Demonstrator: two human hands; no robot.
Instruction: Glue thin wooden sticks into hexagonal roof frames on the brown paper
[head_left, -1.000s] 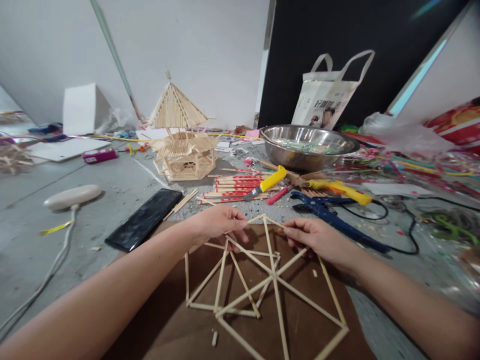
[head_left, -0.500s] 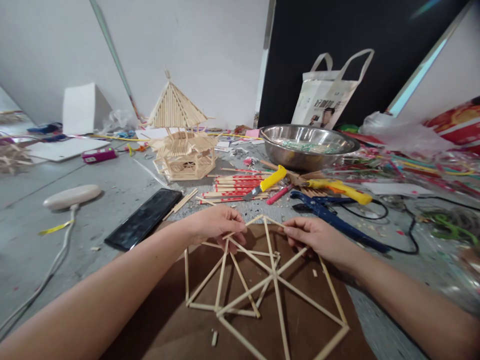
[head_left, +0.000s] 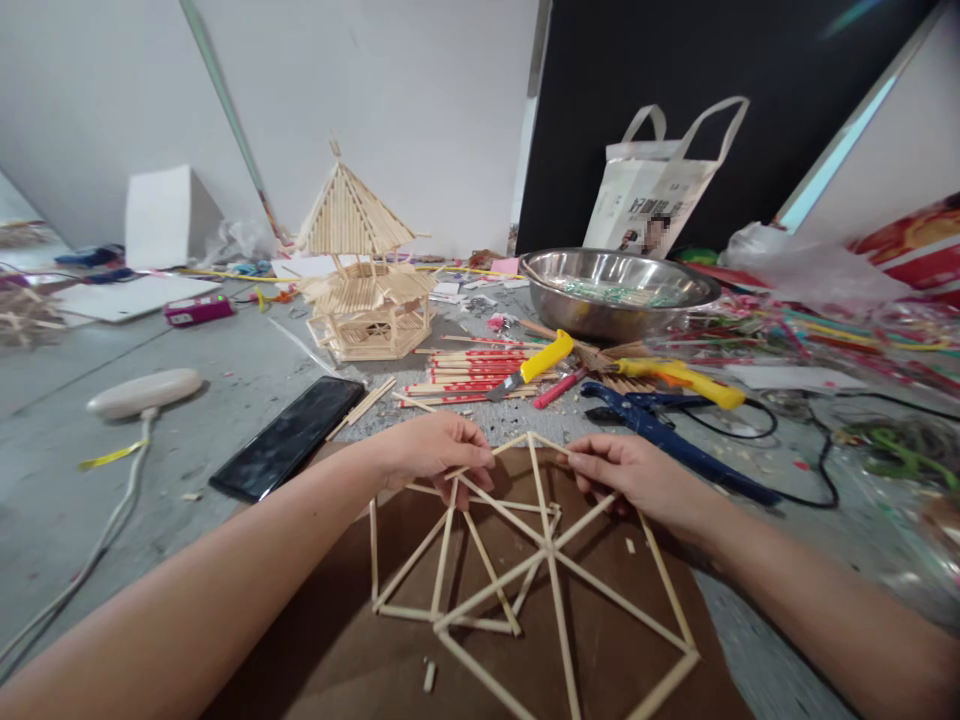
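My left hand (head_left: 442, 447) pinches the upper left rim of a hexagonal stick frame (head_left: 551, 590), whose spokes meet at a middle joint. At the upper right of that frame, my right hand (head_left: 619, 470) has its thumb and fingers closed on another rim stick. The frame is tilted, its far edge raised between my hands. Beneath and to the left lies a second stick frame (head_left: 409, 612) on a brown board (head_left: 315, 620), partly covered by the first. A short stick offcut (head_left: 429, 676) rests on the board.
Beyond my hands are a stick pavilion model (head_left: 367, 300), red-marked sticks (head_left: 472, 375), a yellow-handled knife (head_left: 546, 358), a blue cutter (head_left: 675, 440), a yellow glue gun (head_left: 694, 382) and a steel bowl (head_left: 622, 315). A phone (head_left: 289, 438) and a white corded device (head_left: 144, 393) lie left.
Hardly anything differs. Both hands keep their grip on the hexagonal frame, with only a very slight shift.
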